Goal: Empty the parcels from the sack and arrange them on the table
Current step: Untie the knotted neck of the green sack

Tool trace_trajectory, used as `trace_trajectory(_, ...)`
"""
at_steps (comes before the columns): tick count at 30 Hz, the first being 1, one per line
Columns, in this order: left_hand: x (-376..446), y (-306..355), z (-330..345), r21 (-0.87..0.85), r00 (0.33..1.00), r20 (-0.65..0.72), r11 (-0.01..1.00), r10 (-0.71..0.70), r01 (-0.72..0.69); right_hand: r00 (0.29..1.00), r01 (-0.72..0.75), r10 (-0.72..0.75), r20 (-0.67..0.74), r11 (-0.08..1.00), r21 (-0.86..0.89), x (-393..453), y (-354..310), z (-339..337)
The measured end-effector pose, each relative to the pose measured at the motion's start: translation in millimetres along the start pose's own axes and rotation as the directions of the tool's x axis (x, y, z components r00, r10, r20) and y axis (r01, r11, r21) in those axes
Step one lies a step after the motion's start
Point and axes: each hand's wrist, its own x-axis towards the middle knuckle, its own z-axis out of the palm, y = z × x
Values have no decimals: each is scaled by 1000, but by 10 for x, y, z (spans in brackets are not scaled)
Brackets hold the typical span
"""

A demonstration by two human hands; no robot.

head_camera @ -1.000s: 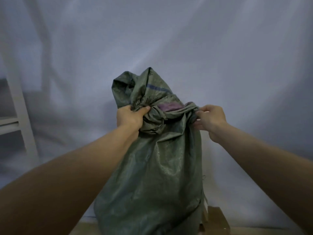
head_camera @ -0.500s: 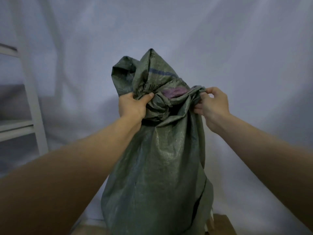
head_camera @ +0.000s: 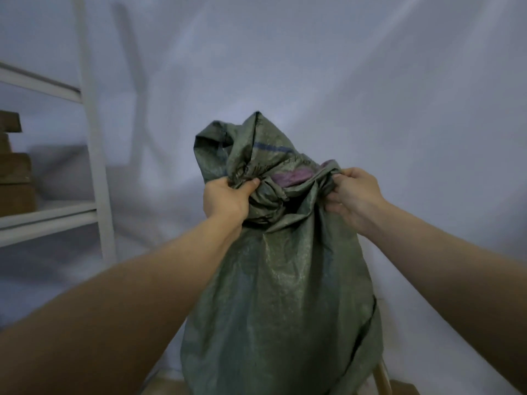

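The green woven sack is held upright, its bunched neck gripped by the left hand and right hand; something purple is glimpsed inside.

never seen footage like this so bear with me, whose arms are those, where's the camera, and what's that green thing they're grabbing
There is no machine here. The arms belong to a person wearing a wide-angle camera on their head, so the picture looks forward and down along their own forearms.

The green thing is a woven sack, standing upright and bulging. The left hand grips the bunched fabric at its neck, and the right hand pinches the other side of the neck. A bit of purple shows between them; what it is cannot be told. No parcels are out yet.

Behind hangs a pale cloth backdrop. At the left stands a white shelf with brown boxes on it. What the sack stands on is barely visible.
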Motion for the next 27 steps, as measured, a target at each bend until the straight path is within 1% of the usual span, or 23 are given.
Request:
trace_trajectory(2, -11, -159, -85, 5, 1000, -16, 1000, -17, 17, 999, -33, 33, 16, 999, -3, -63, 105, 74)
trace_trajectory(6, 234, 64, -157, 9, 999, -34, 999, 37, -37, 999, 35, -37, 40, 998, 45, -17, -106, 318)
trace_trajectory(8, 340, 125, -207, -32, 998, -21, 998, 60, -61, 998, 50, -53, 43, 995, 86, 2, -176, 412)
trace_trajectory(10, 339, 10, -282, -42, 999, -9, 998, 40, -40, 998, 27, -30, 48, 999, 43, -19, -95, 454)
trace_trajectory(13, 229, -331, -414, -22, 999, -9, 999, -38, 38, 996, -46, 48, 74, 998, -35, -83, 178, 470)
trace_trajectory(16, 195, -501, -509, 0, 998, -31, 998, -61, 61, 992, -79, 85, 89, 995, -64, -124, 303, 531)
trace_trajectory(22, 397, -393, -598, -7, 998, -28, 999, -53, 53, 993, -69, 75, 93, 995, -65, -80, 237, 744)
trace_trajectory(27, 623, -189, -665, -10, 995, -94, 1000, 20, -21, 994, -28, 32, 108, 999, -37, 21, 10, 1030)
